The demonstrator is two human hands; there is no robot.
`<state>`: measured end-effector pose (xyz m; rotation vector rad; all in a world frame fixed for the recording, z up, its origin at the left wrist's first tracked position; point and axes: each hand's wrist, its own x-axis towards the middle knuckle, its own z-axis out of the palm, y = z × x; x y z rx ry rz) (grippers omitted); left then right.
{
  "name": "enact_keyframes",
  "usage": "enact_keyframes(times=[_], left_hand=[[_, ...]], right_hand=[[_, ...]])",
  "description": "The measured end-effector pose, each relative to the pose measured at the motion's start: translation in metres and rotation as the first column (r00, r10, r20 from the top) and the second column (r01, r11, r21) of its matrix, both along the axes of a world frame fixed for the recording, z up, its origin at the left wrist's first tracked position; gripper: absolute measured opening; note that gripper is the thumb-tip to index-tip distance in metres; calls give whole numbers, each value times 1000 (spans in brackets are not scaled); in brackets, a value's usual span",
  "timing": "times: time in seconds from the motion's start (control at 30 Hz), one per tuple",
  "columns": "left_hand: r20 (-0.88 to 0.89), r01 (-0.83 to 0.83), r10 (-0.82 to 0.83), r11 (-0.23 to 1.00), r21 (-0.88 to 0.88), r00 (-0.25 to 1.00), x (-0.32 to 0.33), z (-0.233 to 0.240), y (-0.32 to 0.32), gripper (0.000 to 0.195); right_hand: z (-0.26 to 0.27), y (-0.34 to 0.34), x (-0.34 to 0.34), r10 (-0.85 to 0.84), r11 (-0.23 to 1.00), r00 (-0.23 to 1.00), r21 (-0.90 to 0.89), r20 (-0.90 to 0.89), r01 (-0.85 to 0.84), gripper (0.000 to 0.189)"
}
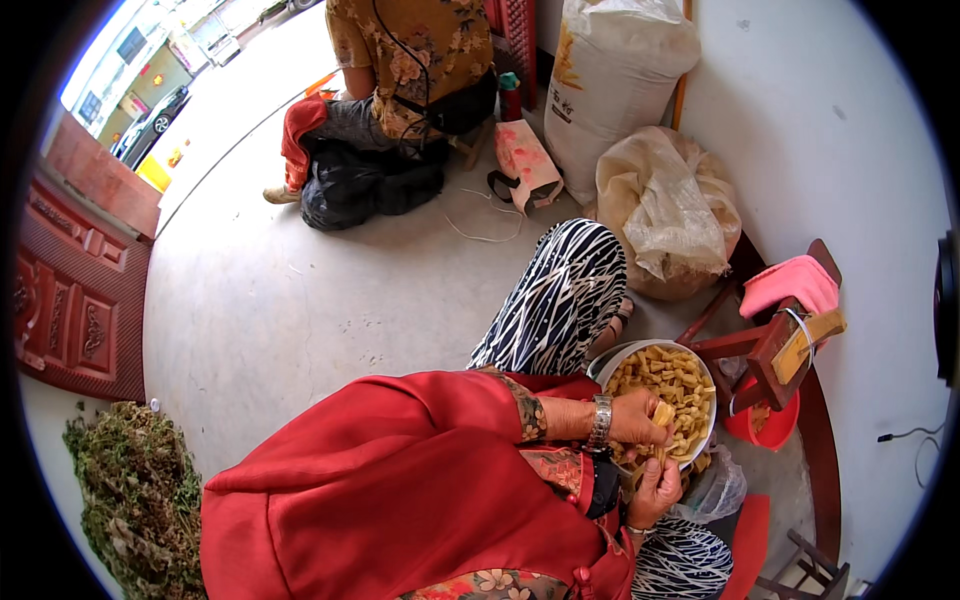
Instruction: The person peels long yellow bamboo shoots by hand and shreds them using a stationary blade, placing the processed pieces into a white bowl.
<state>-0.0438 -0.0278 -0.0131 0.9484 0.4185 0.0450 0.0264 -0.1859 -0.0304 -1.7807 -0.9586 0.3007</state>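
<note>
My left hand (637, 420), with a metal-banded wristwatch, is over a white bucket (712, 375) filled with short, yellowish pieces (664, 367). A pale yellow piece (663, 413) is held in its fingers. My right hand (654, 491) is at the bucket's near lower rim, fingertips pinched together close to the left hand's on another small yellowish piece (660, 452). The exact kind of the pieces cannot be told. Part of the left hand's fingers is hidden. The bucket stands between my knees, clad in black-and-white patterned trousers.
A dark red wooden stool (739, 345) with a pink cloth (791, 285) and a tied-on wooden piece (806, 349) stands beyond the bucket. Near it are a red basin (784, 424) and a clear plastic bag (712, 487). Sacks (615, 82), a seated person (420, 67) and dried plants (135, 495) are farther off.
</note>
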Motion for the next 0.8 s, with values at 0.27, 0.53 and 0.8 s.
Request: enact_keyframes(times=[0.27,0.53,0.8], left_hand=[[43,-8,9,1000,-21,999,1,-1,3,15],[72,-7,10,999,-45,997,-2,-3,9,14],[53,23,-20,998,-50,998,1,11,14,10]], right_hand=[[0,-2,4,-12,1000,998,-19,63,14,34],[-5,-6,8,-28,999,980,24,197,23,31],[4,-6,11,-15,997,982,83,189,0,21]])
